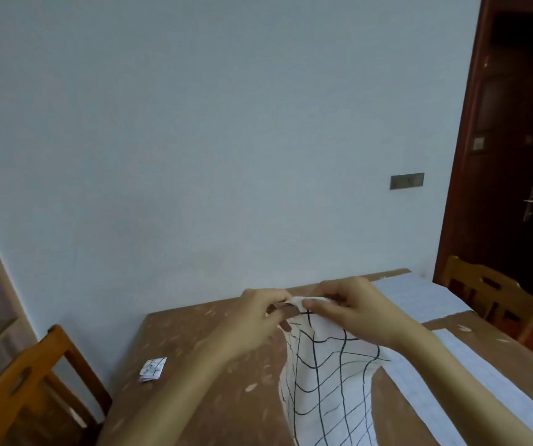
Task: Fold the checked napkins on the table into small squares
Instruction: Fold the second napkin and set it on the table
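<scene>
A white napkin with black checks [326, 375] hangs lifted above the brown table [213, 365], draping down toward the near edge. My left hand [258, 320] and my right hand [358, 309] pinch its top edge close together, thumbs and fingers curled on the cloth. A small folded checked napkin [153, 369] lies flat on the table to the left, apart from both hands.
Pale blue-white cloths [419, 297] lie across the table's right side. One wooden chair [33, 378] stands at the left, another wooden chair [490, 291] at the far right. A wall runs behind the table, and a dark door [516, 156] is at right.
</scene>
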